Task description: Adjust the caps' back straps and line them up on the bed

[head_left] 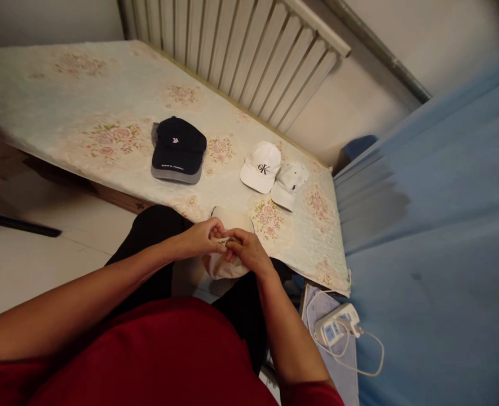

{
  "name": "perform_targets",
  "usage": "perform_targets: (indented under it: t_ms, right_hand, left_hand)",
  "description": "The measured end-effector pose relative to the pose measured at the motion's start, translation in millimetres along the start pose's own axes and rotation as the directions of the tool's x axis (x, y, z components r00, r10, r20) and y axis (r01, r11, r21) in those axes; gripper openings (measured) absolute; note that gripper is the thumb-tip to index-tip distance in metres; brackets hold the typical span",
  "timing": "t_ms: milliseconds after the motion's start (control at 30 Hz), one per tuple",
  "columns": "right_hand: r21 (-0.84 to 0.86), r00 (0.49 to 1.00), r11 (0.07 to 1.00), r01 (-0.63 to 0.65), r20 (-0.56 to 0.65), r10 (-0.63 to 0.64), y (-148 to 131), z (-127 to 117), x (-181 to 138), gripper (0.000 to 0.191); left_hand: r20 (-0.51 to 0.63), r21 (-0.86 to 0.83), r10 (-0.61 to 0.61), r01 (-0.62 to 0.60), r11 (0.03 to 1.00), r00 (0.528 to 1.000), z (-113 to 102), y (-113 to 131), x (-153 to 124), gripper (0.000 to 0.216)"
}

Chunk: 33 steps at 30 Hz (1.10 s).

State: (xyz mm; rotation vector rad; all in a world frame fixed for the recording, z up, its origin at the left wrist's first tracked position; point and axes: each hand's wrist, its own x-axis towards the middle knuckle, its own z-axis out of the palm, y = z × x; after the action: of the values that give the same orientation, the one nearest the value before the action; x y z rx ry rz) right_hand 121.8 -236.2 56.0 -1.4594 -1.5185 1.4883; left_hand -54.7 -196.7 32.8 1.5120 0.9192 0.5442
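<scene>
A cream baseball cap [222,268] lies at the table's near edge, between me and the table. Above it, my left hand [201,238] is closed, pinching one side of the cap's narrow strap [222,240]. My right hand [249,250] is closed on the strap's other side, around what looks like a small metal buckle. The fingertips of both hands nearly meet and cover part of the cap. Farther off stand a white cap with black CK letters [261,167] and a white cap with a small dark logo [290,185], touching each other.
On the left of the floral-covered table [118,96] sit stacked caps, a navy one [179,148] over a grey brim. A radiator [232,51] runs along the back. A blue curtain [435,237] hangs at right, beside a power strip [336,326] with a looped white cable.
</scene>
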Motion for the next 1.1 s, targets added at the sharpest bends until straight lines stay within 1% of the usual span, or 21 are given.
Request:
perform_targets:
  t_ms: [133,233,300,367,433,500,533,600,667,700,800,867,1000,1100]
  right_hand:
    - [-0.079,0.997,0.997,0.027,-0.077,-0.033,-2.1,2.7,-1.9,0.018]
    - [-0.165,0.991,0.985,0.046,-0.115,-0.065,-3.3,4.0,-3.2,0.019]
    - [-0.228,0.988,0.971,0.066,-0.12,-0.095,-3.0,4.1,-3.5,0.02]
    - [-0.27,0.987,0.96,0.069,-0.123,-0.105,-2.4,3.7,-3.4,0.021]
    - [-0.287,0.988,0.956,0.055,-0.124,-0.094,-2.1,3.4,-3.5,0.021]
    - [-0.281,0.99,0.959,0.049,-0.112,-0.083,-2.3,3.0,-3.8,0.02]
    - [-0.275,0.992,0.96,0.051,-0.101,-0.081,-2.4,3.0,-4.1,0.02]
    - [-0.262,0.994,0.963,0.058,-0.075,-0.08,-2.5,3.0,-4.9,0.021]
    - [-0.251,0.996,0.966,0.064,-0.047,-0.078,-2.0,3.4,-5.6,0.022]
    - [-0.247,0.996,0.967,0.071,-0.031,-0.081,-1.5,3.8,-5.9,0.022]
    - [-0.255,0.995,0.962,0.102,0.009,-0.103,-0.3,5.3,-6.4,0.022]
    - [-0.286,0.992,0.95,0.126,0.01,-0.128,-0.6,6.1,-6.9,0.023]
    - [-0.359,0.982,0.916,0.178,-0.001,-0.191,-2.9,6.1,-8.3,0.022]
    - [-0.372,0.978,0.907,0.196,0.009,-0.207,-3.6,5.9,-9.5,0.02]
  left_hand:
    - [-0.096,0.172,0.06,-0.042,0.984,0.994,8.5,-4.6,0.9,0.029]
    - [-0.142,0.279,0.085,-0.042,0.959,0.986,10.9,-6.4,1.4,0.023]
    - [-0.155,0.306,0.079,-0.028,0.951,0.985,10.8,-6.9,2.0,0.019]
    - [-0.156,0.31,0.071,-0.019,0.95,0.985,9.9,-7.9,2.9,0.021]
    - [-0.149,0.303,0.061,-0.013,0.953,0.987,8.2,-9.3,3.9,0.025]
    - [-0.116,0.282,0.037,-0.003,0.96,0.993,5.0,-10.3,4.5,0.026]
    - [-0.075,0.257,0.015,0.005,0.966,0.997,2.6,-10.4,4.5,0.026]
    - [0.04,0.173,-0.04,0.032,0.984,0.998,-3.5,-9.8,4.1,0.025]
    - [0.154,0.067,-0.082,0.072,0.995,0.985,-10.0,-8.3,3.5,0.024]
    - [0.19,0.012,-0.095,0.094,0.995,0.977,-12.8,-7.5,3.3,0.025]
    - [0.235,-0.14,-0.137,0.173,0.975,0.962,-17.5,-6.4,3.7,0.032]
    - [0.246,-0.243,-0.174,0.234,0.941,0.954,-17.7,-7.4,4.4,0.031]
    - [0.308,-0.433,-0.252,0.371,0.821,0.917,-16.0,-9.9,4.6,0.031]
    - [0.351,-0.499,-0.257,0.412,0.762,0.9,-15.0,-10.2,3.2,0.03]
